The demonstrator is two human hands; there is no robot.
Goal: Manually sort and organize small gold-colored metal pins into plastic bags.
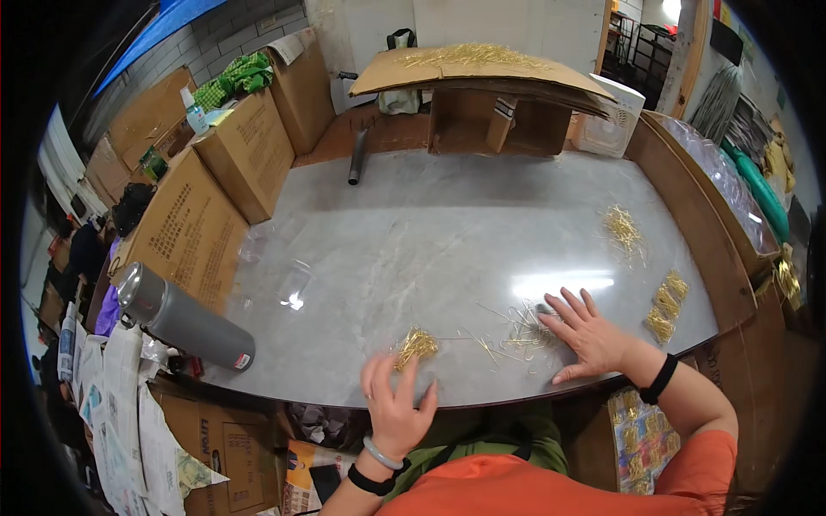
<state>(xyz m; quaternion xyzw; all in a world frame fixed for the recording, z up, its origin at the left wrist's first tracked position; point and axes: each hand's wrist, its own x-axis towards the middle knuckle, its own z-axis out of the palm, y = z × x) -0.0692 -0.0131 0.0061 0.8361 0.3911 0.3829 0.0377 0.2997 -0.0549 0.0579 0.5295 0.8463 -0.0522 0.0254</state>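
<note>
Left hand (pixel 397 411), fingers loosely apart, at the gold pin pile (pixel 418 344), table's (pixel 387 224) seven o'clock; right hand (pixel 594 337), fingers wide, over loose pins (pixel 521 337), five o'clock; printed carton (pixel 191 225), nine; red-labelled bottle (pixel 191 320), eight.

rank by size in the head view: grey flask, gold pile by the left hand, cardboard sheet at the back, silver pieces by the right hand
1. Cardboard sheet
2. Grey flask
3. Silver pieces, loosely spread
4. Gold pile, partly behind left hand
</note>
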